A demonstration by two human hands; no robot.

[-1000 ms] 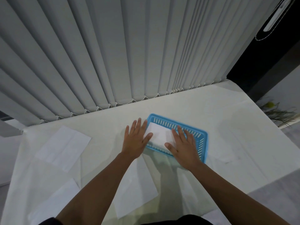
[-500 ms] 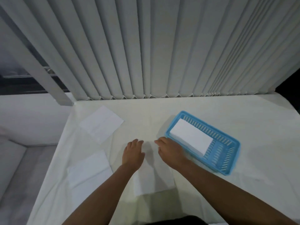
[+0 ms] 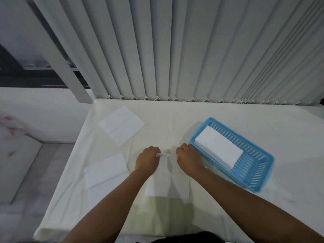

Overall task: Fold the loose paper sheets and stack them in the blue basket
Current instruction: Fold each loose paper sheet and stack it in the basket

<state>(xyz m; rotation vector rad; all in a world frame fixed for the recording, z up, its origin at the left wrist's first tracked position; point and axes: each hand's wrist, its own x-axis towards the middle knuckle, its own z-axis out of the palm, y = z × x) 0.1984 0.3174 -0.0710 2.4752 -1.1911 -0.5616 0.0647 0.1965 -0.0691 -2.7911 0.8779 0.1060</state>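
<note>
A loose white paper sheet (image 3: 168, 179) lies on the table in front of me. My left hand (image 3: 147, 160) pinches its far left corner and my right hand (image 3: 188, 160) pinches its far right corner, and that far edge is lifted slightly off the cloth. The blue basket (image 3: 252, 172) sits to the right of my right hand, with a folded white sheet (image 3: 219, 146) lying in its left half. Two more loose sheets lie on the left: one far left (image 3: 121, 127) and one nearer (image 3: 105, 171).
The table is covered with a white cloth (image 3: 175, 120). Grey vertical blinds (image 3: 175, 50) hang along its far edge. The table's left edge drops to the floor (image 3: 35, 172), and a window frame post (image 3: 70, 67) stands at the far left corner.
My hands left the basket, where they pressed the folded sheet, moved left to the loose sheet in front, and now pinch its far corners. The view has turned left.
</note>
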